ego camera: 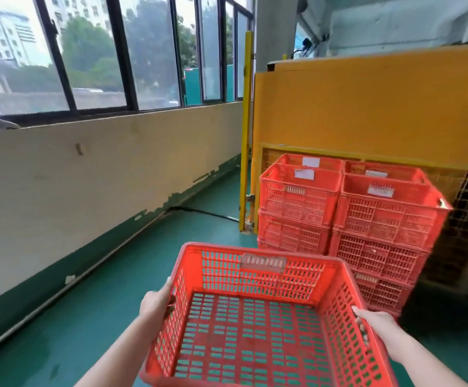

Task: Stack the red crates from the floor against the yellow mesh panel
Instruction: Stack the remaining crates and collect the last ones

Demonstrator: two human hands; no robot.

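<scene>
I hold an empty red crate (258, 325) level in front of me, above the green floor. My left hand (156, 303) grips its left wall through the handle slot and my right hand (375, 325) grips its right wall. Ahead stand stacks of red crates (341, 213), side by side, against the yellow mesh panel (450, 185). The right front stack (386, 219) is three crates high; the left front stack (297, 208) shows at least two, its base hidden by the held crate. More crates sit behind them.
A beige wall with windows (87, 51) runs along the left. The green floor (115, 289) forms an aisle between that wall and the stacks. A yellow post (246, 129) and a tall yellow housing (366, 107) rise behind the stacks. A black cable (207, 212) lies on the floor.
</scene>
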